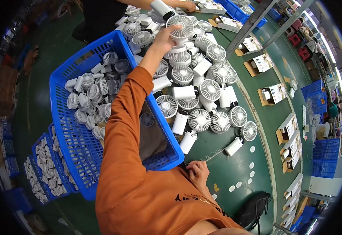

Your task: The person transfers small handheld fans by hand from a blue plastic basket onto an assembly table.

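- Your left hand (164, 41): fingers closed on a white fan (180, 26), over the fan pile (210, 90).
- Your right hand (198, 172): curled near the blue basket (174, 150); contents, cannot tell.

Dark lettering (185, 198), in large characters with a smaller line beside them, runs across the front of the orange sweatshirt (147, 196), bent by its folds. The white cartons (263, 62) ranged along the right bear small dark print, too fine to read from where I stand.
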